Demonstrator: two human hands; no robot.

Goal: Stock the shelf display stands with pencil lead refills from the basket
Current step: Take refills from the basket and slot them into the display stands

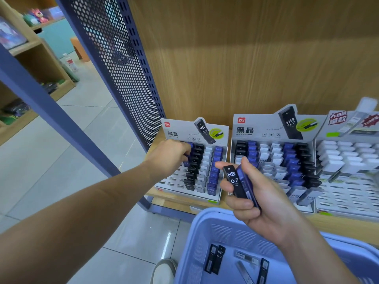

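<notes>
Lead refills (219, 258) loose in blue basket (196, 242), rows filling display stand (176, 132)

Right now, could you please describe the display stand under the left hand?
Follow the wooden shelf to its left end, by the blue perforated panel. The leftmost display stand is the one. Its HB 0.7 header matches that of the middle stand, but only it has the left hand over its back rows.

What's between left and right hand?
Head view: the left display stand, its black, white and blue stocked refills, lies between left hand and right hand, which grips spare refills.
</notes>
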